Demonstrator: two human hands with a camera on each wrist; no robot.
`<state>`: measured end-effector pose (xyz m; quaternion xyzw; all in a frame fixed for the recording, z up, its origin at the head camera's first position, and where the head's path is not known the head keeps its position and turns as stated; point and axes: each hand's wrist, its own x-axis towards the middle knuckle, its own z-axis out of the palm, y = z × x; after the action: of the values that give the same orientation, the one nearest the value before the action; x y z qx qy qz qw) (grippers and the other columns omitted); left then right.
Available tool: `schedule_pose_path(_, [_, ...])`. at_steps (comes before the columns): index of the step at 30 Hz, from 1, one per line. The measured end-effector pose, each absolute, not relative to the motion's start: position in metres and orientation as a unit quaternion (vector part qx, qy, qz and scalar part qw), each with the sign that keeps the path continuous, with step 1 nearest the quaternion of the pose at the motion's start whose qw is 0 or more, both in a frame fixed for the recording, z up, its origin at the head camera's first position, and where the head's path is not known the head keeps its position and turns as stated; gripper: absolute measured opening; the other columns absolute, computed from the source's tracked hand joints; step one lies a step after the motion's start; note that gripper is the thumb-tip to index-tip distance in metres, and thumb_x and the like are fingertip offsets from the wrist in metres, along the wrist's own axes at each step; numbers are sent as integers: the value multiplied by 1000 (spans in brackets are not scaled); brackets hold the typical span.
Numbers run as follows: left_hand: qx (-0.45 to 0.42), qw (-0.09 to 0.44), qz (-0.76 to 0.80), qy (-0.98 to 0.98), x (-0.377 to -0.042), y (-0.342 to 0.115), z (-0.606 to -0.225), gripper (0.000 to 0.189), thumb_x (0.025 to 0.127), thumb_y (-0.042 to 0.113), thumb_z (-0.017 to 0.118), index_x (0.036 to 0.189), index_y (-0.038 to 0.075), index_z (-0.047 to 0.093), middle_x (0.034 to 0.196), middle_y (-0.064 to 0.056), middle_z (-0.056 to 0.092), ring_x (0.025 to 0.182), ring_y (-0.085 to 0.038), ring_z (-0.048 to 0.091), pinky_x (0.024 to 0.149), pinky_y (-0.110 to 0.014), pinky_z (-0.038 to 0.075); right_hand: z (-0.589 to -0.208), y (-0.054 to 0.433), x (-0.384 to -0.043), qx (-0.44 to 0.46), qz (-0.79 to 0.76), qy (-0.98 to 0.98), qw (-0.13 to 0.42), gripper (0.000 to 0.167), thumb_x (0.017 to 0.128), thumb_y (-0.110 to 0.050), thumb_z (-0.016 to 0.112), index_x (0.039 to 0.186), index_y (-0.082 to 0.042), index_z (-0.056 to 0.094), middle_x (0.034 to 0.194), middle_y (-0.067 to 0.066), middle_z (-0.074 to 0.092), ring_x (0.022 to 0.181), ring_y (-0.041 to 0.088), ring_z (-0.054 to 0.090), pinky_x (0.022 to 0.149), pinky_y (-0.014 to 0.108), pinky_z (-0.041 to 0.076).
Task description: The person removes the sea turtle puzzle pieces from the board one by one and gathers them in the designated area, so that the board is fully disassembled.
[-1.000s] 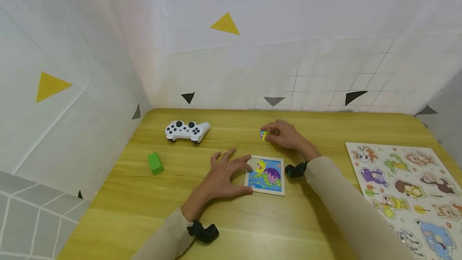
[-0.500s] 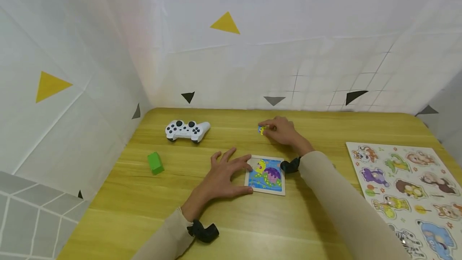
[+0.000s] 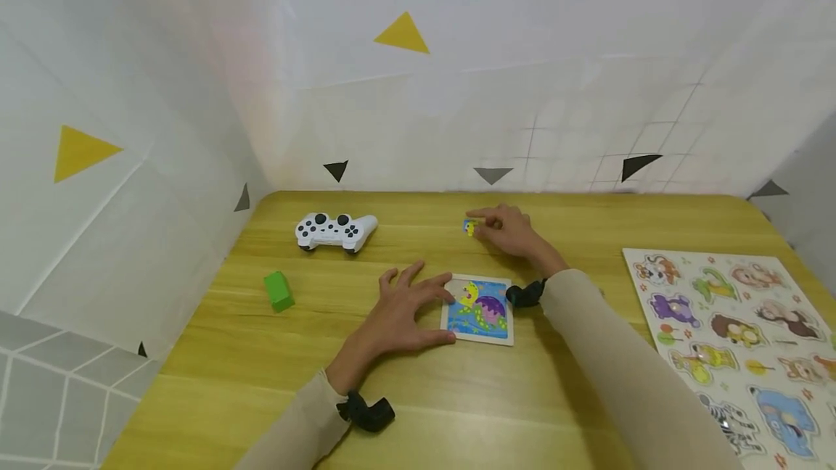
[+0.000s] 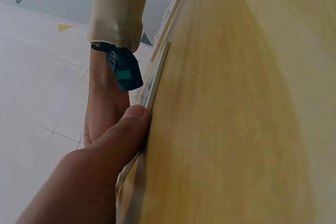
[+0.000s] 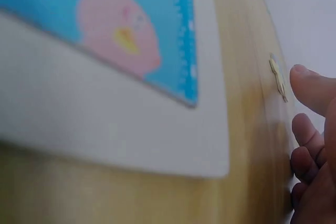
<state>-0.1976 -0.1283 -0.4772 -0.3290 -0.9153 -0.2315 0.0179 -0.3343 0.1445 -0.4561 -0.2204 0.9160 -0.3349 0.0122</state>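
Note:
In the head view, my left hand spreads its fingers along the left side of a small framed jigsaw puzzle with a turtle picture. Its thumb touches the near left corner, and fingertips lie at the far left corner, where pale backing shows. The left wrist view has the thumb against the puzzle's edge. Beyond the puzzle, my right hand hovers beside a loose blue and yellow puzzle piece, index finger stretched out above it. In the right wrist view that piece lies on the table, apart from the thumb.
A white game controller sits at the back left, with a green block in front of it. On the right lies a large animal puzzle board. White sheeting rises behind the table's far edge.
The right hand has moved slightly away from me with the piece and let go of it on the table. The left hand keeps its place at the puzzle.

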Motion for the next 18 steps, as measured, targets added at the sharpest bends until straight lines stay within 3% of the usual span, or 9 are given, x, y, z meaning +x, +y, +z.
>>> schedule_pose_path(8, [-327, 12, -232, -916, -198, -128, -476, 53, 82, 74, 67, 124, 43, 62, 162, 17, 39, 157, -35, 19, 115, -65, 9, -459, 154, -322, -207, -403, 890, 51, 39, 103, -26, 62, 141, -15, 62, 125, 18, 61, 108, 32, 56, 93, 50, 46])
schedule_pose_path(13, [-323, 11, -232, -917, -199, -128, -475, 52, 82, 74, 67, 124, 44, 62, 162, 18, 39, 158, -35, 17, 116, -64, 9, -461, 160, -310, -214, -410, 885, 42, 34, 102, -23, 63, 133, -11, 67, 120, 16, 62, 100, 28, 53, 86, 40, 45])
schedule_pose_path(18, [-325, 12, -240, -915, -199, -129, -474, 51, 82, 72, 69, 124, 44, 63, 161, 18, 40, 157, -37, 18, 115, -65, 8, -459, 164, -293, -207, -422, 881, 49, 30, 101, -22, 64, 128, -10, 70, 117, 13, 64, 97, 25, 51, 85, 38, 43])
